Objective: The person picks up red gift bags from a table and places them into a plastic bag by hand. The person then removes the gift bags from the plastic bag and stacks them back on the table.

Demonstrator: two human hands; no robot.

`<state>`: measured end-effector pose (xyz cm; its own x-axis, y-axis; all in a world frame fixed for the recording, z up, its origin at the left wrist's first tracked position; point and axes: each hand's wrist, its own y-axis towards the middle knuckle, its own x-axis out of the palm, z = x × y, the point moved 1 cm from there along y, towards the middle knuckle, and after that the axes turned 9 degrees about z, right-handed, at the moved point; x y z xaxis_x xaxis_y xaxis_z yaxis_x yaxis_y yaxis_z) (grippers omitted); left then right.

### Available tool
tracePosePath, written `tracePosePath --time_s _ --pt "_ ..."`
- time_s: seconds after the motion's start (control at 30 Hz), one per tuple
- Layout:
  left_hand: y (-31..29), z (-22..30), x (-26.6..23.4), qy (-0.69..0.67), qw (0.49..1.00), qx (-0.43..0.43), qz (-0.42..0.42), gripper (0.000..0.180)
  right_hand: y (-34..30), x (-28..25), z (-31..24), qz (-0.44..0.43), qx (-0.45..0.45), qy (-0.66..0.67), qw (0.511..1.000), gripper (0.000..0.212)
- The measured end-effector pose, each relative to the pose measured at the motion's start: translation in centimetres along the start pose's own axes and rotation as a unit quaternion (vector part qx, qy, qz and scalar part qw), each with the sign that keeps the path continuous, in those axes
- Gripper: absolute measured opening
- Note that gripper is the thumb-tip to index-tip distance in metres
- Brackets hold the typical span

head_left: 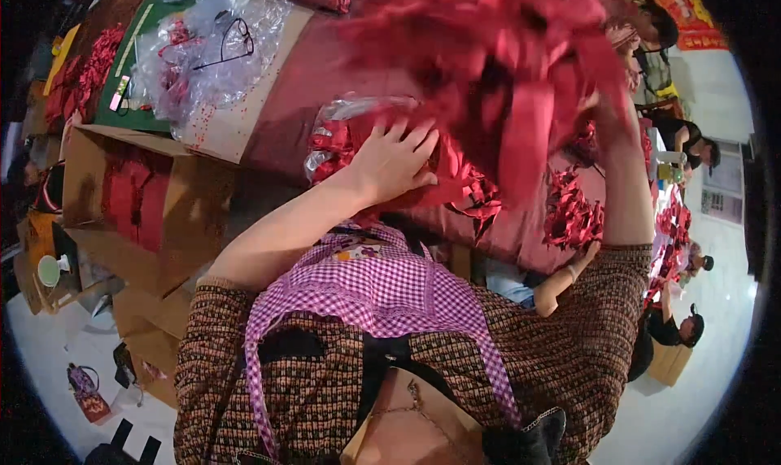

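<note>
My left hand (397, 160) lies on a clear plastic bag (321, 144) of red ribbons, its fingers spread apart over the top. Up and to the right, my right hand (598, 111) is raised and mostly covered by a large bundle of red ribbons (529, 82). The bundle hangs in the air from it, smeared by motion, and its lower strands dangle to the right of my left hand. The fingers of my right hand are hidden. A heap of loose red ribbons (573, 209) rests on the red-covered table (281, 127) near my right forearm.
At the left stands an open cardboard box (195, 221) with red material inside. Crumpled clear plastic (175, 66) and black-framed glasses (232, 46) lie beyond it on the table. Another person's hand (561, 286) reaches in at the right. More people sit farther right.
</note>
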<state>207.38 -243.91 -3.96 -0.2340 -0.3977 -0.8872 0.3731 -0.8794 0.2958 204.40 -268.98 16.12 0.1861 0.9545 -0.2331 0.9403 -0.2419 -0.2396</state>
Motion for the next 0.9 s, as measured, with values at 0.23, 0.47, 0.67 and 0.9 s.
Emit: tracePosePath --time_s 0.23,0.47,0.67,0.9 --pt "-2.9 -1.1 -2.6 -0.029 0.999 0.012 0.034 0.063 0.4 10.2 -0.2 -0.389 0.095 -0.195 0.895 0.064" --pt "-2.0 -1.6 -3.2 -0.057 0.996 -0.013 0.066 0.058 2.8 10.8 3.7 -0.396 0.177 -0.157 0.887 0.068" --pt "-1.1 -3.7 -3.5 -0.079 0.993 -0.029 0.079 0.054 4.9 11.1 4.8 -0.434 0.181 -0.142 0.871 0.067" --pt "-2.4 -6.5 -4.3 -0.105 0.99 -0.045 0.084 0.05 6.7 11.3 5.8 -0.467 0.17 -0.191 0.846 0.061"
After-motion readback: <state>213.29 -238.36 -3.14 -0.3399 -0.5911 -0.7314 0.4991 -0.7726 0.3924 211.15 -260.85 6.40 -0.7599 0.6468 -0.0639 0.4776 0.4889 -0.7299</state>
